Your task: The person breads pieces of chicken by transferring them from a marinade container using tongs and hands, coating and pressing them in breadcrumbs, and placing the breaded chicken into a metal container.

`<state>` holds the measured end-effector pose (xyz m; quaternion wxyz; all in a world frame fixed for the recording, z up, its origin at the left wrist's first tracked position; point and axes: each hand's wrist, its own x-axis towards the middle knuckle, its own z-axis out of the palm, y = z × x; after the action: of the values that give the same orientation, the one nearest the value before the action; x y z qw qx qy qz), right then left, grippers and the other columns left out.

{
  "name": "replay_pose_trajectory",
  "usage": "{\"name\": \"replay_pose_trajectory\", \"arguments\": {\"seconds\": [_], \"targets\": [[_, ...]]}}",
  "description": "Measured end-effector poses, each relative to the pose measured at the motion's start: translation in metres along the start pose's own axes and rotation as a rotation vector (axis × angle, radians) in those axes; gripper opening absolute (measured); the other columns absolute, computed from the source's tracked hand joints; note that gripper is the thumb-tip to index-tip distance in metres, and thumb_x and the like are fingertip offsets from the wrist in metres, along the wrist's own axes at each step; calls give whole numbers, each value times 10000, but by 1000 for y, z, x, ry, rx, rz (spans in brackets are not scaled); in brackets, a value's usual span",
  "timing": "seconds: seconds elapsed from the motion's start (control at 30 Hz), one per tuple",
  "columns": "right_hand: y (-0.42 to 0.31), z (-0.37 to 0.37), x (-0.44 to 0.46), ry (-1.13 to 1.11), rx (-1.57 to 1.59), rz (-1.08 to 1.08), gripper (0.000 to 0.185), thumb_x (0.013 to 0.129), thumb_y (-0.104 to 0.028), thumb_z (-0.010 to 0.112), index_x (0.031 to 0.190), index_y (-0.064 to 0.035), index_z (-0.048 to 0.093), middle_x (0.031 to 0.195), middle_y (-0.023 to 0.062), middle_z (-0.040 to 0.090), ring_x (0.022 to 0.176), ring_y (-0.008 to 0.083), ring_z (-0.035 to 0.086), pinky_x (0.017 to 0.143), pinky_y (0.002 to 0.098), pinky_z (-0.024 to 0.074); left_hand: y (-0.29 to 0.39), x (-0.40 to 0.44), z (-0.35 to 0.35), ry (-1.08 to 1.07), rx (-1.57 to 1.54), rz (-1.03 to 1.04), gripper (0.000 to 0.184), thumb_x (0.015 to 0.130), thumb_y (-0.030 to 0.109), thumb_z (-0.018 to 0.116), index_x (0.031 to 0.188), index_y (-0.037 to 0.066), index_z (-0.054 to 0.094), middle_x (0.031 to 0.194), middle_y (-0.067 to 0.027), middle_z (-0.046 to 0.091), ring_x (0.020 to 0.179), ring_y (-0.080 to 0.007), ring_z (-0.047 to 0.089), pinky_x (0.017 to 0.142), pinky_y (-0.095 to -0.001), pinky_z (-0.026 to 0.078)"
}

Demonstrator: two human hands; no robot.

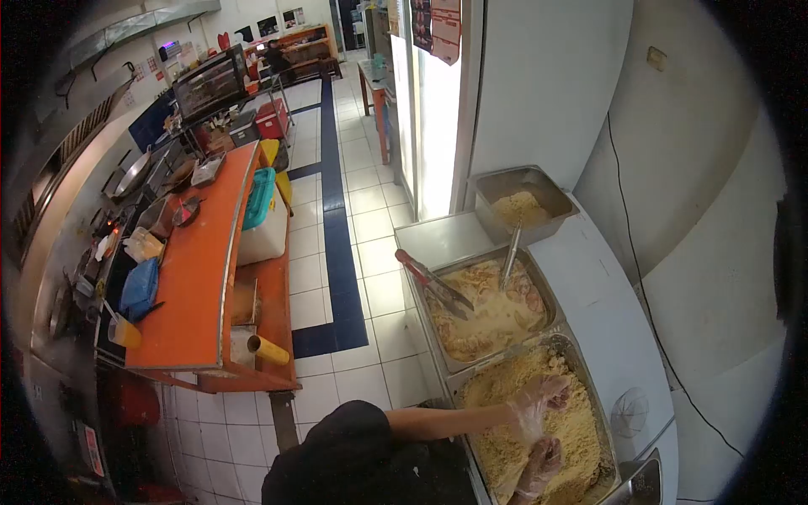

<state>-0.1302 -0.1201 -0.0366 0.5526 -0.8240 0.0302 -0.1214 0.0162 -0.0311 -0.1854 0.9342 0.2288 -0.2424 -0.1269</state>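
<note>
- Reaching in from nine o'clock, the bare left forearm (454, 422) lies nearly level, its gloved left hand (551, 392) toward one o'clock in the yellow crumbs (505, 379).
- Gloved too, the right hand (539, 467) sits toward six o'clock.
- Whether either hand is spread, pressed together or pinching something, I cannot tell.
- Crumbs lie in a metal tray (597, 406) at five o'clock in view.
- Toward its eleven o'clock, red-handled tongs (433, 284) lean into a batter tray (549, 290).

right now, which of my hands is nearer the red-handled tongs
Left. The left hand is over the crumb-filled pan, on the side toward the red-handled tongs; the right hand is over the same pan, farther from them.
</note>
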Motion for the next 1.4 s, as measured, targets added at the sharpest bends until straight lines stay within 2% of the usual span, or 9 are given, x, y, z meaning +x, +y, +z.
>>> {"name": "replay_pose_trajectory", "arguments": {"seconds": [0.27, 0.33, 0.47, 0.57, 0.63, 0.97, 1.03, 1.2, 1.4], "targets": [[1, 13, 13, 107, -341, 46, 366, 979, -272, 482, 694, -52, 416, 633, 16, 337, 544, 128, 319, 528, 278, 273, 86, -14, 67, 423, 289, -365, 730, 926, 471, 519, 1475, 85, 231, 1524, -87, 254, 1333, -208, 355, 1045, -452, 363], [-58, 11, 21, -38, -370, 120, 383, 980, -284, 484, 687, -55, 392, 644, 18, 310, 559, 136, 282, 535, 290, 275, 63, -33, 41, 52, 766, 99, 689, 943, 416, 512, 1475, 80, 232, 1524, -131, 232, 1383, -221, 273, 1097, -416, 293], [-27, 24, 41, 38, -169, 84, 401, 973, -312, 490, 707, -31, 384, 639, 36, 309, 582, 149, 276, 534, 319, 280, 120, -14, 75, 93, 147, -247, 633, 965, 335, 491, 1481, 86, 222, 1531, -143, 203, 1416, -235, 195, 1131, -413, 220], [-34, 34, 48, 33, -108, 11, 394, 967, -305, 495, 719, -6, 431, 609, 45, 335, 582, 151, 308, 529, 331, 287, 135, -20, 55, -84, 746, 648, 613, 965, 277, 499, 1479, 83, 226, 1520, -131, 231, 1401, -251, 230, 1125, -432, 241], [-41, 39, 57, -14, -179, 10, 369, 961, -282, 509, 724, -4, 465, 600, 39, 354, 578, 142, 324, 530, 324, 294, 131, -40, -8, 131, 512, 101, 684, 946, 286, 534, 1493, 90, 173, 1531, -119, 193, 1411, -245, 189, 1130, -437, 235], [-81, 71, 89, -207, -130, -39, 285, 944, -247, 551, 741, -59, 484, 624, -2, 359, 596, 122, 321, 579, 308, 322, 320, -43, 59, 1093, 412, 583, 362, 931, 380, 560, 765, 63, 614, 647, -16, 554, 620, -98, 581, 568, -221, 495], [-101, 73, 103, -356, -210, -82, 279, 933, -289, 567, 877, -17, 583, 679, 25, 464, 642, 140, 398, 640, 326, 373, 334, -67, 17, 1314, 1213, 715, 376, 936, 403, 548, 750, 79, 590, 624, 0, 509, 588, -88, 545, 562, -232, 493], [-246, 103, 143, -606, 281, -282, 487, 913, -306, 606, 1275, 11, 533, 1233, 122, 581, 1171, 206, 497, 1006, 366, 368, 368, -95, -21, 1561, 778, 758, 622, 868, 486, 630, 1101, -81, 528, 818, -69, 578, 681, -127, 552, 570, -289, 488], [-317, 112, 156, -609, 523, -442, 462, 886, -204, 656, 1282, 1, 533, 1138, 43, 626, 638, 40, 511, 585, 202, 425, 387, -90, -68, 1579, 1250, 423, 620, 751, 473, 726, 1017, -61, 559, 754, -124, 639, 696, -207, 617, 662, -341, 492]]}}
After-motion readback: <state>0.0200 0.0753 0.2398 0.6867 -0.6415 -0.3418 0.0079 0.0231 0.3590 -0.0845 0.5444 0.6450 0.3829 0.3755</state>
